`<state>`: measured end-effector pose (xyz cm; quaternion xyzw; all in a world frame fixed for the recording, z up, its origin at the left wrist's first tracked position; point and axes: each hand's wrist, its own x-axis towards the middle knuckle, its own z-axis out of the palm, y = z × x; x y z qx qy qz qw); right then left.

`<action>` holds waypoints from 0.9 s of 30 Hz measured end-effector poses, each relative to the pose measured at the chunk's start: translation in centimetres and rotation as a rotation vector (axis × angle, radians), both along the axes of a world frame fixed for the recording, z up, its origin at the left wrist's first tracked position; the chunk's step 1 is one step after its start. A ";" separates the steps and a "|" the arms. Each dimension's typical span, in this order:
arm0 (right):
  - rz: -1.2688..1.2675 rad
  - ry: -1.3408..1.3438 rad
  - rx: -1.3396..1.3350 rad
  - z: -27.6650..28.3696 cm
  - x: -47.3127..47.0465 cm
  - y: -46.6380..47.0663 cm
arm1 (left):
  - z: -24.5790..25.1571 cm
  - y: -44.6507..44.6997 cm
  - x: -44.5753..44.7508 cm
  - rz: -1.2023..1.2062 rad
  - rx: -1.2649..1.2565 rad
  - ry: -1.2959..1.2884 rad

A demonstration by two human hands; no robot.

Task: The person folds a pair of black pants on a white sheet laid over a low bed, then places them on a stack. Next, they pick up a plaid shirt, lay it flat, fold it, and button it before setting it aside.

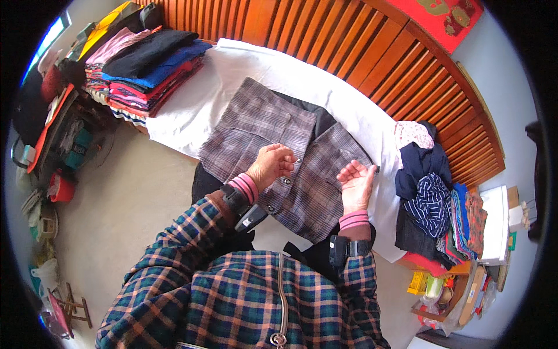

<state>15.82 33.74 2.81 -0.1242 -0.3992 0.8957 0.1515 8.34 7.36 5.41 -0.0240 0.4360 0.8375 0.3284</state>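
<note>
A grey-brown plaid garment with round snap buttons lies spread over a white cloth, its near edge at my body. Black fabric shows between and beyond its plaid panels. Above the garment's buttoned edge is my left hand, fingers loosely curled, holding nothing that I can see. My right hand is palm up by the garment's right side, fingers slightly bent and thumb apart, with nothing in the palm. Whether either hand touches the fabric, I cannot tell.
Folded clothes form a tall stack at the upper left. More clothes are piled on the right, a striped one among them. An orange-brown slatted wooden panel runs behind the white cloth. At the lower left stands a small folding stool.
</note>
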 end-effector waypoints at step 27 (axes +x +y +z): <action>0.032 0.697 1.633 4.8 1.9 -14.4 | 3.2 1.9 -4.7 0.286 0.624 -0.069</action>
